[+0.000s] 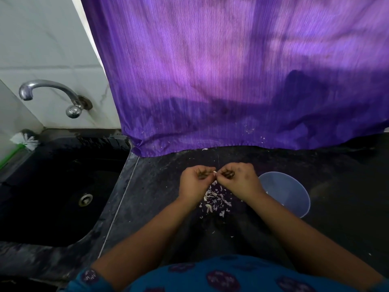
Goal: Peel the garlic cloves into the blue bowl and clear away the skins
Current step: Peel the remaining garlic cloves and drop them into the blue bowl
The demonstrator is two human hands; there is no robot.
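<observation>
Garlic clove (215,172) was pinched between left hand (194,182) and right hand (237,180), above the skins (216,199) mid-counter; peeling nearer the blue bowl (290,194) would ease dropping it in.

Bare forearms, short sleeve (90,277) at left arm, teal top (221,275) with dark purple round motifs, no wristwear

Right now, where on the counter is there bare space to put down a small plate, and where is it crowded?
Bare counter lies between the sink and the left hand. More dark counter lies right of the blue bowl. It is crowded under both hands: the garlic skins spread there, and the right hand holds a clove above them with the left.
</observation>
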